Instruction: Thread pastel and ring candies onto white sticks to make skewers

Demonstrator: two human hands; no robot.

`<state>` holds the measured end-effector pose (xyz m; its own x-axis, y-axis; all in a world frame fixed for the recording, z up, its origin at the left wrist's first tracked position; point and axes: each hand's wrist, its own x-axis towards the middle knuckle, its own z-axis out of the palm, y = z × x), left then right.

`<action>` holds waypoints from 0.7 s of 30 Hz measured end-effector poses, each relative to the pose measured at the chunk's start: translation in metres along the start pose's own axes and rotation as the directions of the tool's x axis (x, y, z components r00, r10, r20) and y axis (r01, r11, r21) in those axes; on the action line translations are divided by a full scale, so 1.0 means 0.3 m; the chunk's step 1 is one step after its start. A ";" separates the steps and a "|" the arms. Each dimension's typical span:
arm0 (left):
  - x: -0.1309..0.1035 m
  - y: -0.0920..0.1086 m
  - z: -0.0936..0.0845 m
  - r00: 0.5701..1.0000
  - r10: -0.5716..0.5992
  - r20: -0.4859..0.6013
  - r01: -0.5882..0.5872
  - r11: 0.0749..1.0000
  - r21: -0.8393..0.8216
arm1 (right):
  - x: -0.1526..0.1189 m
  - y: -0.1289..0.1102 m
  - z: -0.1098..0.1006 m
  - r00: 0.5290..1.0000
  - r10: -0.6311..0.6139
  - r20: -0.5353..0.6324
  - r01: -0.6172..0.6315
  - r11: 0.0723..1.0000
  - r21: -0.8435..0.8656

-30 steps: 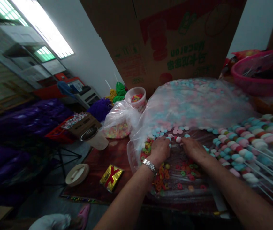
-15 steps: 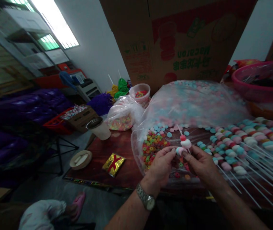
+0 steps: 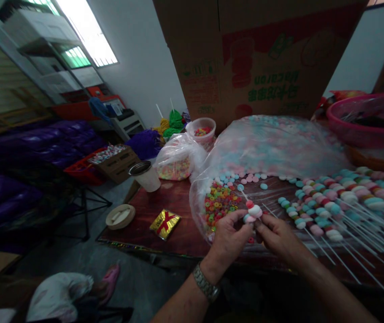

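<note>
Both hands meet above the near edge of the counter (image 3: 178,233), pinching one candy skewer (image 3: 253,210) between them. The left hand (image 3: 228,235) grips a blue-and-pink piece at the stick's lower end; the right hand (image 3: 275,233) closes on the stick just beside it. Finished skewers (image 3: 329,211) lie along the right edge, loose ring candies (image 3: 218,204) just beyond the left hand

Green print runs upside down across the cardboard box (image 3: 262,58) standing well beyond the two hands: a Latin word that appears to read "Macaron", with a line of Chinese characters beneath it, too blurred to make out. To the left of the grip, a gold packet (image 3: 165,223) bears a red X-shaped mark.
</note>
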<state>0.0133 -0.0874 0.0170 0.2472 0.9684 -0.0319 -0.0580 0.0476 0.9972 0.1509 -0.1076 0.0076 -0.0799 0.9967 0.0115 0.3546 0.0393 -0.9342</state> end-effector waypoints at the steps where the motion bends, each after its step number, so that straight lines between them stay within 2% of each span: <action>1: 0.001 -0.002 -0.004 0.999 -0.021 -0.044 0.020 1.000 -0.013 | -0.009 -0.005 -0.002 1.000 -0.007 -0.005 0.007 1.000 -0.012; 4: 0.011 -0.015 -0.021 0.986 -0.124 -0.115 0.106 0.983 -0.152 | -0.068 -0.015 -0.009 0.999 -0.053 -0.003 0.052 0.987 -0.154; 6: 0.021 -0.028 -0.031 0.979 -0.141 -0.147 0.113 0.975 -0.189 | -0.118 -0.010 -0.010 0.998 -0.065 0.015 0.067 0.950 -0.304; 9: 0.030 -0.049 -0.032 0.975 -0.106 -0.197 0.083 0.989 -0.121 | -0.172 0.014 -0.001 0.999 -0.047 -0.011 0.035 0.872 -0.487; 13: 0.024 -0.068 -0.024 0.977 -0.016 -0.212 0.021 1.000 0.018 | -0.183 0.030 0.011 0.998 -0.029 -0.052 -0.012 0.756 -0.655; 16: 0.017 -0.077 -0.025 0.973 0.025 -0.230 -0.007 0.997 0.078 | -0.177 0.026 0.004 0.998 -0.035 -0.056 -0.016 0.697 -0.717; 21: 0.017 -0.084 -0.027 0.972 0.031 -0.234 -0.005 0.994 0.110 | -0.178 0.022 -0.007 0.999 -0.042 -0.027 0.011 0.713 -0.701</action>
<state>0.0081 -0.0817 -0.0088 0.0126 0.9998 -0.0163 0.0474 0.0157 0.9988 0.1595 -0.1603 0.0017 -0.0696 0.9958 0.0603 0.9052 0.0884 -0.4157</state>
